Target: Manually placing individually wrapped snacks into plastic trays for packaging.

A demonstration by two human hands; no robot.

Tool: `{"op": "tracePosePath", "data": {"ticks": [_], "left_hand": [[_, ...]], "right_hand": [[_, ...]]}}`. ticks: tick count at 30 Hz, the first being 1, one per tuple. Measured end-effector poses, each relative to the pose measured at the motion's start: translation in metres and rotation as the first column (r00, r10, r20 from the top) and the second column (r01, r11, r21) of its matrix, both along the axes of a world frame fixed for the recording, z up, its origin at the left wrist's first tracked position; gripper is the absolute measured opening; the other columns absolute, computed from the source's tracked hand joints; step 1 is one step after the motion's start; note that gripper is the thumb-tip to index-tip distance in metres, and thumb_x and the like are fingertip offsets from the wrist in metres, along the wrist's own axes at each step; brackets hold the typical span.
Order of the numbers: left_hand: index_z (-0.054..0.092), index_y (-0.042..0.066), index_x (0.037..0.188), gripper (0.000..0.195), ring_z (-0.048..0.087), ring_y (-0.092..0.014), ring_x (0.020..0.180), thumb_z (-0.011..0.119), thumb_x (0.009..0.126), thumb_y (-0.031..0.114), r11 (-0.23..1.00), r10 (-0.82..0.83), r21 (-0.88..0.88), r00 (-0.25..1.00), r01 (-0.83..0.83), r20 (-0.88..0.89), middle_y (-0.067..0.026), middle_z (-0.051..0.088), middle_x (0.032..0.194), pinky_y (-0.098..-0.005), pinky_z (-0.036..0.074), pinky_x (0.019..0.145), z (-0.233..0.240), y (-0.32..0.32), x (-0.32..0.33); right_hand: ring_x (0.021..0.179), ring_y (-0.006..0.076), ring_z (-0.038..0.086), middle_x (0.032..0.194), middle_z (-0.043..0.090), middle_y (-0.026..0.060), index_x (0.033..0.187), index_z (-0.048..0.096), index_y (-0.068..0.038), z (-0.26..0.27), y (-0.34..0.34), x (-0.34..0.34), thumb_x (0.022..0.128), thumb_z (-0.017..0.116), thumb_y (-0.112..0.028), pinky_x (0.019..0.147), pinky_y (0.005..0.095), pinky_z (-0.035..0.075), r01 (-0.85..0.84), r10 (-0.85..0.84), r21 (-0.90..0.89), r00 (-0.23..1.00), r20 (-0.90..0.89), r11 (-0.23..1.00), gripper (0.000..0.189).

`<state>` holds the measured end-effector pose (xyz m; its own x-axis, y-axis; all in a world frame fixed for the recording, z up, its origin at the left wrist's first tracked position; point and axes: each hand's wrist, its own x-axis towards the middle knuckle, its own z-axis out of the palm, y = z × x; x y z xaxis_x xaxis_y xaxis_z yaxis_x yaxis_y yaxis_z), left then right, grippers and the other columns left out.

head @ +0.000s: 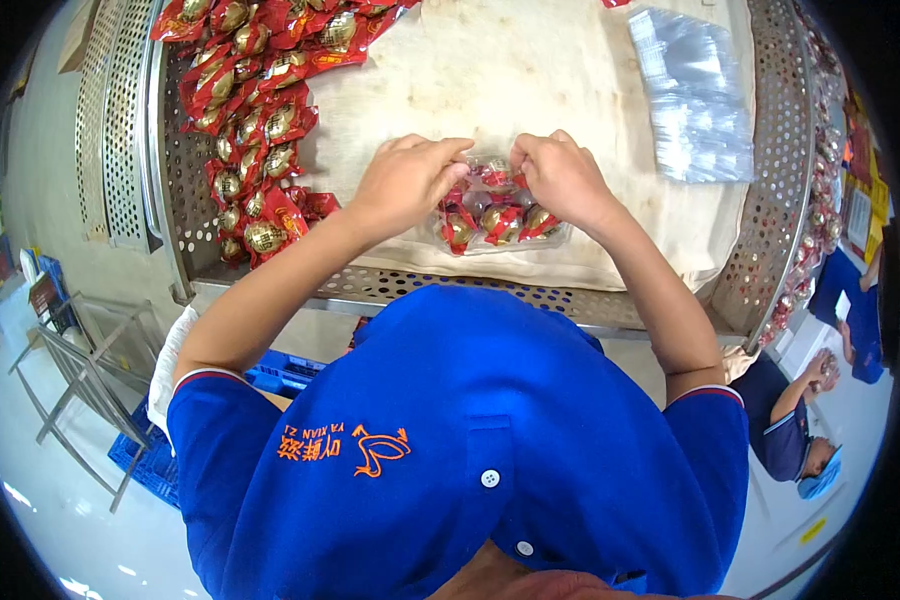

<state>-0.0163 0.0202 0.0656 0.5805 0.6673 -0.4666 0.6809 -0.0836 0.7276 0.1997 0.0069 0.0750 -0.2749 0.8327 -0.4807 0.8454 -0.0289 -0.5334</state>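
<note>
A clear plastic egg box (476, 201) rests on the cream cloth (495, 67), close to the table's front edge. Inside it, wrapped eggs (502, 223) in red and gold film fill the row nearest me, and more red film shows behind. My left hand (412, 181) pinches the box's far left part between thumb and fingers. At the far right corner, my right hand (564, 178) has its bent fingers on the box's edge. The fingertips partly cover the far rim. To the left lies a heap of wrapped eggs (279, 124) in the same film.
Flat clear plastic packs (694, 112) lie overlapping at the right. A perforated metal table (769, 150) with raised sides surrounds the cloth. Past its right side are more wrapped goods (817, 210) and a co-worker (784, 439). Metal frames (94, 367) and a blue crate (131, 454) stand at left.
</note>
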Motion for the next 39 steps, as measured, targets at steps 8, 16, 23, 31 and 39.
{"op": "tracePosePath", "data": {"ticks": [8, 16, 23, 31, 39], "left_hand": [[0.036, 0.012, 0.135, 0.075, 0.049, -0.029, 0.11, 0.071, 0.074, 0.036, 0.99, -0.136, -0.03, 0.99, 0.136, 0.026, -0.0098, 0.06, 0.113, -0.0401, 0.038, 0.096, 0.0, 0.006, -0.002], [0.041, 0.009, 0.131, 0.069, 0.048, -0.031, 0.11, 0.072, 0.074, 0.031, 0.988, -0.107, -0.104, 0.99, 0.117, 0.097, -0.0135, 0.058, 0.114, -0.0399, 0.039, 0.094, -0.018, 0.008, -0.003], [0.043, 0.006, 0.13, 0.07, 0.046, -0.034, 0.114, 0.067, 0.076, 0.043, 0.979, -0.188, 0.053, 0.971, 0.197, -0.146, -0.0181, 0.05, 0.123, -0.0414, 0.035, 0.099, -0.027, 0.006, -0.004], [0.052, 0.007, 0.124, 0.068, 0.047, -0.029, 0.111, 0.057, 0.079, 0.058, 0.933, -0.176, -0.316, 0.984, 0.175, 0.025, -0.0132, 0.055, 0.118, -0.0381, 0.037, 0.095, -0.045, 0.029, -0.005], [0.067, 0.015, 0.089, 0.025, 0.045, -0.009, 0.07, 0.059, 0.075, 0.034, 0.797, -0.141, -0.604, 0.98, 0.03, -0.138, 0.0032, 0.059, 0.081, -0.026, 0.033, 0.057, -0.036, 0.042, 0.026]], "right_hand": [[0.094, 0.0302, 0.056, 0.088, 0.062, 0.0154, 0.088, 0.062, -0.003, -0.014, -0.008, 0.003, 0.078, 0.052, -0.008, 0.081, 0.0419, 0.048, 0.054, -0.083, 0.261, 0.991, 0.103, 0.964, 0.014], [0.088, 0.0341, 0.059, 0.09, 0.06, 0.0196, 0.08, 0.066, 0.0, -0.011, 0.0, 0.002, 0.079, 0.053, -0.013, 0.08, 0.0424, 0.049, 0.047, -0.055, 0.047, 0.981, 0.187, 0.998, 0.018], [0.093, 0.0339, 0.057, 0.101, 0.057, 0.0186, 0.086, 0.064, -0.002, -0.023, 0.005, 0.003, 0.079, 0.052, -0.016, 0.085, 0.0405, 0.047, 0.048, -0.052, 0.024, 0.977, 0.208, 0.999, 0.02], [0.092, 0.0296, 0.057, 0.098, 0.057, 0.0167, 0.085, 0.064, -0.003, -0.036, 0.01, 0.018, 0.075, 0.056, -0.019, 0.084, 0.0376, 0.046, 0.054, -0.049, -0.157, 0.998, 0.035, 0.986, 0.02], [0.075, 0.0211, 0.06, 0.077, 0.064, 0.0123, 0.086, 0.063, 0.003, -0.037, 0.002, 0.019, 0.075, 0.056, -0.013, 0.071, 0.0318, 0.048, 0.077, -0.128, -0.404, 0.987, -0.101, 0.911, 0.021]]}}
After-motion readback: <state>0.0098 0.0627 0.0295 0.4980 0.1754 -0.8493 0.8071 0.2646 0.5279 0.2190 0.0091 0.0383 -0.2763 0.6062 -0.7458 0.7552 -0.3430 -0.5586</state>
